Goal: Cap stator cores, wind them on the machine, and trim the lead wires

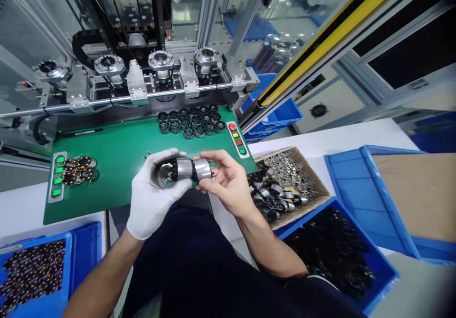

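Note:
My left hand (151, 192), in a white glove, is closed round the left end of a stack of silver stator cores (188, 169) with black end pieces. My bare right hand (228, 180) pinches the right end of the same stack. Both hands hold it just above the front edge of the green mat (121, 152). Beyond the hands, a cluster of several black and silver cores (190, 121) lies on the mat.
A cardboard box (313, 175) of metal cores sits right of my hands, with a blue bin of black parts (335, 251) below it. Wound copper coils (78, 168) lie left on the mat; a blue bin (33, 275) holds more. The machine fixtures (160, 64) stand behind.

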